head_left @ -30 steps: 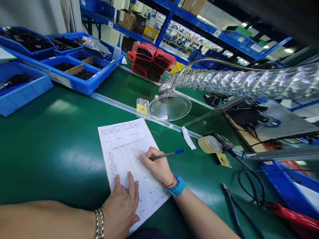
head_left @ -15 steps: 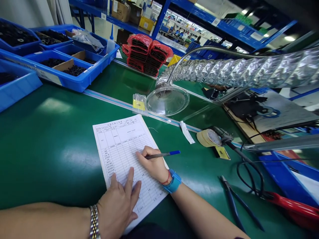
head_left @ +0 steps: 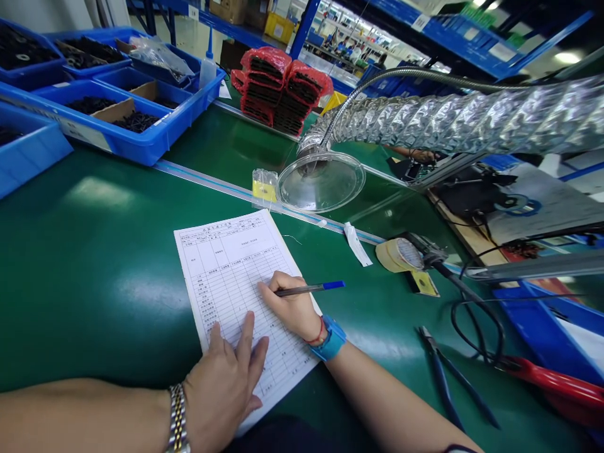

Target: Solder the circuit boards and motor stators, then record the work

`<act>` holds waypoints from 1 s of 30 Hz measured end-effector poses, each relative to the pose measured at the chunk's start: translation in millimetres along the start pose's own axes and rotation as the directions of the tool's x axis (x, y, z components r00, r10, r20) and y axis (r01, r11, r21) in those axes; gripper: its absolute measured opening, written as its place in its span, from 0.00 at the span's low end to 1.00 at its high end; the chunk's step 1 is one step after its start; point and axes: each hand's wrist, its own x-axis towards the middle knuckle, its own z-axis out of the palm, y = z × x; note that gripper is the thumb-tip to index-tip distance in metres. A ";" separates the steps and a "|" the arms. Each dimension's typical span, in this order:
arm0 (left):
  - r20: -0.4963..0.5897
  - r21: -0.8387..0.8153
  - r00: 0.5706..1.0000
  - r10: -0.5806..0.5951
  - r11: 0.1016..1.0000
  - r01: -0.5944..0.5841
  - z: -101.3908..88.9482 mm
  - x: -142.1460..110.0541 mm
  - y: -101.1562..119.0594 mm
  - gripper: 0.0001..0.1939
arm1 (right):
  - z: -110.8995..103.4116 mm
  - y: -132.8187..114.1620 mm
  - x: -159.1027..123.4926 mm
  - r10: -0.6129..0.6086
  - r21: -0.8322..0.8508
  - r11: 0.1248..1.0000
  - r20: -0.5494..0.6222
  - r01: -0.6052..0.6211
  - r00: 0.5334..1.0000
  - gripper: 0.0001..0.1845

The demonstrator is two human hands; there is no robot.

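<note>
A printed form (head_left: 221,255) with a table of rows lies on the green work surface, tilted a little. My left hand (head_left: 224,384) rests flat on its lower part with the fingers spread. Pinched in my right hand (head_left: 295,308) is a pen (head_left: 309,289) with a blue cap end pointing right. That hand lies on the right half of the sheet, and the fingers hide the pen's writing tip. What is written there is too small to read.
Blue bins (head_left: 163,141) of dark parts stand at the left. A foil duct (head_left: 425,123) with a clear round hood (head_left: 321,182) hangs over the bench. At the right lie cutting pliers (head_left: 441,371), a tape roll (head_left: 399,255) and a red-handled tool (head_left: 552,380). Red-wrapped stacks (head_left: 283,88) stand behind.
The view has shifted slightly, so the bins and hood sit a little higher. Both hands keep practically the same place on the form, and the pen stays in my right hand.
</note>
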 end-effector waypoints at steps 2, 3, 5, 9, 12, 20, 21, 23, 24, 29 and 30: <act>0.020 -0.001 1.000 0.001 1.000 -0.001 -1.2 -0.4 0.2 0.34 | -0.4 -0.8 0.0 0.003 0.008 1.000 0.002 -0.003 1.000 0.19; 0.029 0.000 1.000 0.002 1.000 -0.002 -2.0 -0.7 0.3 0.34 | -0.6 -1.0 0.0 0.005 0.013 1.000 0.004 -0.005 1.000 0.19; 0.041 0.008 0.999 0.003 1.000 -0.003 -3.3 -1.2 0.4 0.34 | -0.6 -1.1 0.1 0.009 0.024 1.000 0.014 -0.010 1.000 0.19; 0.056 0.030 0.998 0.004 1.000 -0.005 -5.2 -1.7 0.3 0.34 | -0.4 -0.5 0.1 0.004 0.017 1.000 0.011 -0.005 1.000 0.19; 0.059 0.034 0.998 0.004 0.999 -0.006 -6.4 -1.7 -0.1 0.34 | -0.6 -0.1 -0.2 0.008 0.007 1.000 0.004 -0.008 1.000 0.19; 0.066 0.010 0.998 0.001 1.000 -0.002 -4.3 -0.5 -0.8 0.34 | -2.1 -0.9 0.7 0.019 0.039 0.999 0.047 -0.021 0.999 0.19; 0.064 0.008 0.998 0.001 1.000 -0.002 -3.9 -0.5 -0.6 0.34 | -2.0 -0.6 0.8 0.015 0.045 0.999 0.041 -0.017 0.999 0.19; 0.062 0.007 0.998 0.004 1.000 -0.005 -3.5 -0.7 0.0 0.34 | -1.6 0.1 0.8 0.007 0.044 0.999 0.020 -0.008 1.000 0.19; 0.065 0.007 0.998 0.006 1.000 -0.006 -3.4 -0.9 0.1 0.34 | -1.3 0.5 0.7 0.001 0.041 0.999 0.016 -0.002 1.000 0.19; 0.061 -0.004 0.998 0.008 1.000 -0.008 -4.0 -2.6 -0.4 0.34 | -0.5 1.5 0.0 -0.015 0.026 1.000 0.028 0.014 0.999 0.19; 0.055 -0.008 0.998 0.009 1.000 -0.009 -4.3 -2.8 -0.7 0.34 | -0.5 1.6 -0.1 -0.020 0.021 1.000 0.023 0.020 1.000 0.19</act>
